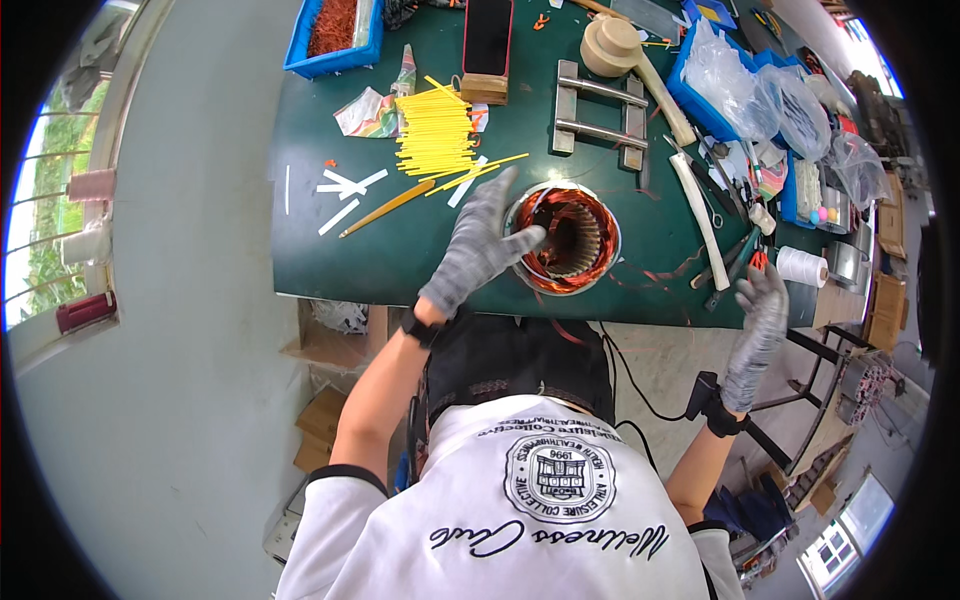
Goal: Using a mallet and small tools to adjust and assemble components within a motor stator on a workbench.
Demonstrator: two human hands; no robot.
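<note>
A round motor stator (611,244) with copper windings stands near the table's front edge, its bore facing up. My left hand (475,245), in a grey glove, is at the stator's left side. Its fingers point away from me, and the thumb reaches over the rim toward the windings. Off to the right, at the table edge, my right hand (757,335) wears a matching glove and is slightly blurred. Its fingers and thumb are apart, with the fingertips close to red tool handles (759,260). Whether they touch the handles is hard to make out.
Left of the stator lie yellow sticks (435,130), white strips (340,217) and a pointed wooden tool (385,209). Behind it are a metal frame (600,128) and a mallet (612,46). Hand tools, a white thread spool (802,266) and blue bins (700,95) crowd the right.
</note>
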